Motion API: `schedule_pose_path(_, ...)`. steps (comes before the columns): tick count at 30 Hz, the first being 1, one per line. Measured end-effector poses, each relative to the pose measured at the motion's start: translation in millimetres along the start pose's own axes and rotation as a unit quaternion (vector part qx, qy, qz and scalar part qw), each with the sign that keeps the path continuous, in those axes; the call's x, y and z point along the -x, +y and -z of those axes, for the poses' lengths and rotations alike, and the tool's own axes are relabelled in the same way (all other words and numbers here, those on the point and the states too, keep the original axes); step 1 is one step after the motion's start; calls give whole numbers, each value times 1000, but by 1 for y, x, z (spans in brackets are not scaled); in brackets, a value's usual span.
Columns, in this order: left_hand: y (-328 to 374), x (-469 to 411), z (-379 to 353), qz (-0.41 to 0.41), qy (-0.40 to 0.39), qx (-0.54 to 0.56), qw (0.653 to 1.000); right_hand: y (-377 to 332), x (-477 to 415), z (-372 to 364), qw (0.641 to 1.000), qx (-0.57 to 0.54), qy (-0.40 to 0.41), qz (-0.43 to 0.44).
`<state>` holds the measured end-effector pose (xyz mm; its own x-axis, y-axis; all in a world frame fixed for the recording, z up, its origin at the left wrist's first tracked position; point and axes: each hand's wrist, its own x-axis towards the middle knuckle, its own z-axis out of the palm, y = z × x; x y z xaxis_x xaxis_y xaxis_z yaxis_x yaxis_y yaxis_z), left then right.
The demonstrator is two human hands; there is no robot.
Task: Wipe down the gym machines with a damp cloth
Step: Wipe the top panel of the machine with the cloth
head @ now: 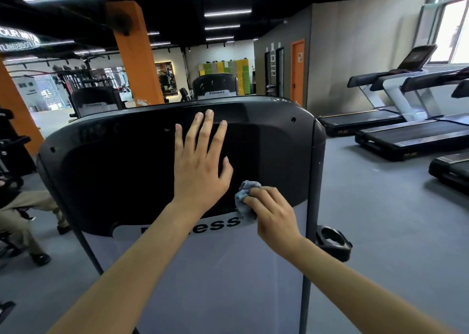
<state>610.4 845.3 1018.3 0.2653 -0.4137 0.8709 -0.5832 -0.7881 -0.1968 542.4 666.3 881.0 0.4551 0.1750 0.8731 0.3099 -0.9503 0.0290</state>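
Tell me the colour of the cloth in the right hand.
Pale blue-grey; the cloth is bunched in the right hand, clearest in the head view.

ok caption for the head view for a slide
Right hand grips a blue cloth against the machine's black cover; left hand rests flat on it.
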Motion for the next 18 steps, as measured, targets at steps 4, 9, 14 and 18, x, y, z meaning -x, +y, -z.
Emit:
schedule_pose_path(4,2,-1,0,6,2,9,1000,7,-49,25,1000,-6,27,8)
schedule_pose_path(9,2,0,0,7,2,16,1000,15,-136,61,991,24,123,-37)
schedule_pose_path(14,1,2,0,4,0,18,1000,15,-150,61,988,26,140,-67)
schedule_pose_path(18,1,2,1,3,-7,16,1000,5,-95,42,990,20,124,-56)
